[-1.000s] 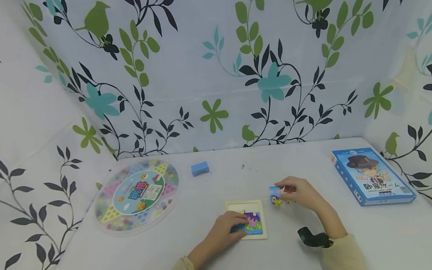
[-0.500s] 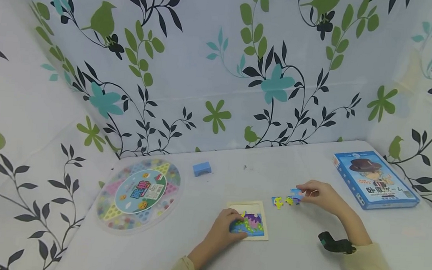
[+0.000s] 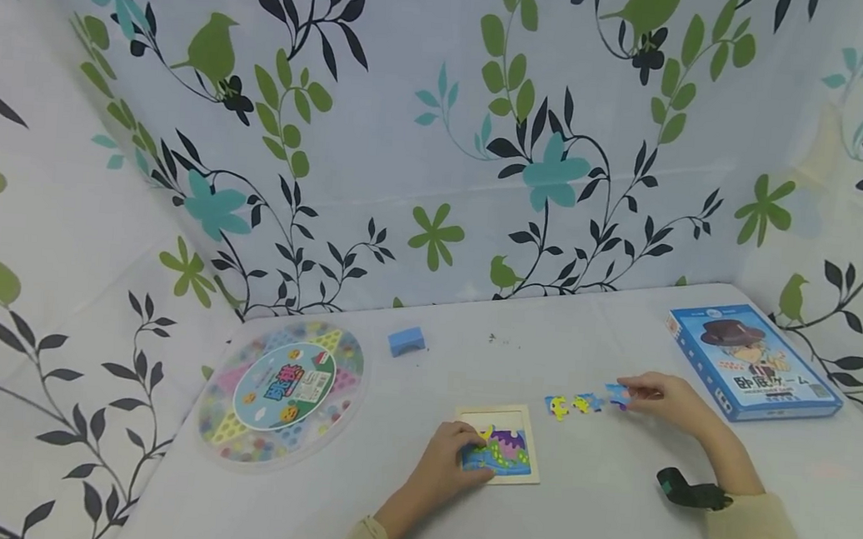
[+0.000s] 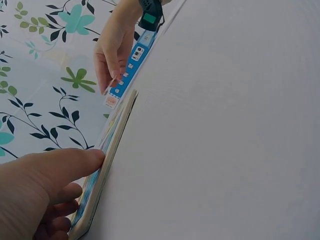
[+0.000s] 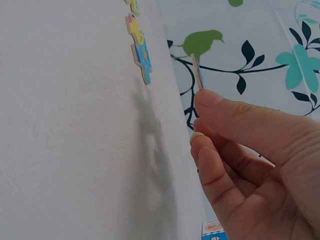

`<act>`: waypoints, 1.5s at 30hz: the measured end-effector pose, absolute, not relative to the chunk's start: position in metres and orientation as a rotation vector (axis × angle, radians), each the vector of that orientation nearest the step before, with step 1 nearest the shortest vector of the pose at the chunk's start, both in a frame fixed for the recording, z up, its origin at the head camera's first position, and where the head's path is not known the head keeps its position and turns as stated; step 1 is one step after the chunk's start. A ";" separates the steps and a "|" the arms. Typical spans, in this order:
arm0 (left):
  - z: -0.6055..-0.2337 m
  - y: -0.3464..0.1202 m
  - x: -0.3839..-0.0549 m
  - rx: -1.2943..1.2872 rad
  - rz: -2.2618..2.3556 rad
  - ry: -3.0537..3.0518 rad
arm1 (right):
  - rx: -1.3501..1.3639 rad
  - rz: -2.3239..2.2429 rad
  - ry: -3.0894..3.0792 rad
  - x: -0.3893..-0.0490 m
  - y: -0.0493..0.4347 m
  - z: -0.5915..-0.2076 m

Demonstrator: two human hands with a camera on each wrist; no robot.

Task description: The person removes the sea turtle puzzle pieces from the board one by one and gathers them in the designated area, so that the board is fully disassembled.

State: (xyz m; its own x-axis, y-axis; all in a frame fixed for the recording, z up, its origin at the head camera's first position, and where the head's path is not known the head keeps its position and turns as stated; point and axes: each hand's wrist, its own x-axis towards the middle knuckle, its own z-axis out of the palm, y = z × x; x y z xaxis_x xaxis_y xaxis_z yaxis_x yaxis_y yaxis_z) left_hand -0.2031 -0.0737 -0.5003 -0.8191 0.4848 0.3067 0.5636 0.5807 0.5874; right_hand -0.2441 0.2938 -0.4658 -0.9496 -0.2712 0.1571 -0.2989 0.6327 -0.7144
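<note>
My left hand [image 3: 448, 463] grips the left side of a small wooden puzzle tray [image 3: 493, 410]. In the left wrist view the thumb presses on the rim of this tray [image 4: 112, 155], with the other fingers curled at its side. Part of a colourful picture, purple, pink, green and blue, fills the tray; the hand hides its left part. Between thumb and finger, my right hand [image 3: 666, 400] pinches a blue-and-purple jigsaw piece [image 3: 617, 394], seen edge-on in the right wrist view, raised over the table. Two loose jigsaw pieces, one yellow and blue [image 3: 557, 407], another beside it [image 3: 586, 403], lie left of that hand.
A round Chinese checkers board [image 3: 284, 389] lies at the left under a clear cover. Behind the tray sits a small blue block [image 3: 406, 341]. At the back right is a blue game box [image 3: 756, 361]. A patterned cloth [image 3: 380, 149] hangs behind the white table.
My right hand has moved right, away from the loose pieces, with the pinched piece now at the right end of their row. The left hand keeps its hold on the tray.
</note>
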 end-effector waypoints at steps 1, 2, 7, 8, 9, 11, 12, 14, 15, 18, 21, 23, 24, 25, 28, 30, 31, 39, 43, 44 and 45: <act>-0.500 -0.075 -0.204 -0.915 -1.050 -2.677 | 0.477 1.234 -2.818 -0.245 0.294 -0.467; -0.500 -0.076 -0.204 -0.930 -1.041 -2.666 | 0.463 1.231 -2.825 -0.245 0.295 -0.468; -0.498 -0.081 -0.209 -0.962 -1.041 -2.643 | 0.423 1.196 -2.871 -0.247 0.296 -0.474; -0.498 -0.082 -0.210 -0.959 -1.060 -2.647 | 0.418 1.183 -2.881 -0.248 0.296 -0.475; -0.498 -0.082 -0.211 -0.955 -1.073 -2.648 | 0.416 1.169 -2.893 -0.248 0.296 -0.476; -0.498 -0.083 -0.213 -0.938 -1.109 -2.658 | 0.416 1.142 -2.908 -0.249 0.295 -0.477; -0.498 -0.084 -0.214 -0.927 -1.129 -2.664 | 0.420 1.137 -2.908 -0.249 0.295 -0.477; -0.499 -0.084 -0.215 -0.908 -1.166 -2.670 | 0.427 1.127 -2.908 -0.250 0.294 -0.478; -0.499 -0.084 -0.215 -0.898 -1.178 -2.678 | 0.432 1.122 -2.906 -0.250 0.294 -0.479; -0.499 -0.083 -0.214 -0.886 -1.206 -2.698 | 0.442 1.091 -2.905 -0.250 0.293 -0.480; -0.499 -0.083 -0.214 -0.873 -1.192 -2.725 | 0.435 1.073 -2.908 -0.249 0.293 -0.480; -0.498 -0.083 -0.213 -0.867 -1.139 -2.746 | 0.431 1.075 -2.909 -0.248 0.292 -0.479; -0.496 -0.083 -0.212 -0.866 -1.110 -2.757 | 0.433 1.079 -2.910 -0.248 0.291 -0.479; -0.495 -0.083 -0.212 -0.869 -1.072 -2.768 | 0.435 1.085 -2.910 -0.248 0.291 -0.478; -0.492 -0.082 -0.211 -0.890 -0.963 -2.792 | 0.439 1.069 -2.917 -0.248 0.290 -0.477; -0.492 -0.081 -0.210 -0.899 -0.914 -2.801 | 0.453 1.053 -2.920 -0.248 0.290 -0.477; -0.492 -0.081 -0.210 -0.900 -0.898 -2.800 | 0.456 1.043 -2.919 -0.248 0.290 -0.477; -0.498 -0.077 -0.207 -0.859 -0.954 -2.807 | 0.409 1.072 -2.904 -0.247 0.295 -0.482; -0.499 -0.078 -0.203 -0.842 -1.008 -2.793 | 0.408 1.088 -2.824 -0.245 0.289 -0.476; -0.500 -0.079 -0.203 -0.849 -1.011 -2.782 | 0.431 1.088 -2.790 -0.245 0.286 -0.472; -0.500 -0.080 -0.203 -0.855 -1.013 -2.764 | 0.453 1.094 -2.756 -0.244 0.281 -0.468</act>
